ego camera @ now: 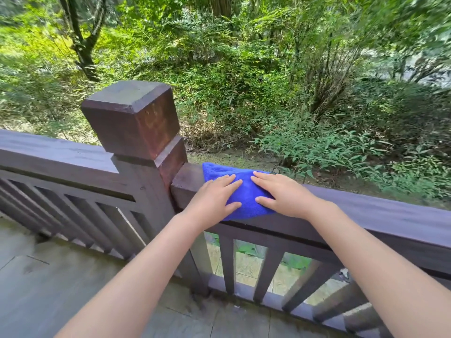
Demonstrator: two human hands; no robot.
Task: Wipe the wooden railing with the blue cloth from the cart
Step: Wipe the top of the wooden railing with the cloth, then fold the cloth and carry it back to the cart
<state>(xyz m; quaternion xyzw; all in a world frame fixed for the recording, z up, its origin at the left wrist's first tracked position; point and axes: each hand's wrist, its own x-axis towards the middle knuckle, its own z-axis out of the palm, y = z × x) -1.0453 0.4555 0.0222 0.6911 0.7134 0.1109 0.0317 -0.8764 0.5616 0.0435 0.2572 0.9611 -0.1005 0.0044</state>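
A blue cloth (pixel 244 191) lies folded flat on top of the dark wooden railing (pixel 380 215), just right of the square corner post (pixel 134 118). My left hand (pixel 214 198) presses on the cloth's left part, fingers spread and flat. On the cloth's right part rests my right hand (pixel 280 193), also flat with fingers apart. Both palms cover much of the cloth; its far edge and near corner show. No cart is in view.
A second rail section (pixel 53 157) runs left from the post, with vertical balusters (pixel 227 262) under both rails. Grey floor boards (pixel 48 289) lie at my feet. Beyond the railing is a slope of green bushes and trees.
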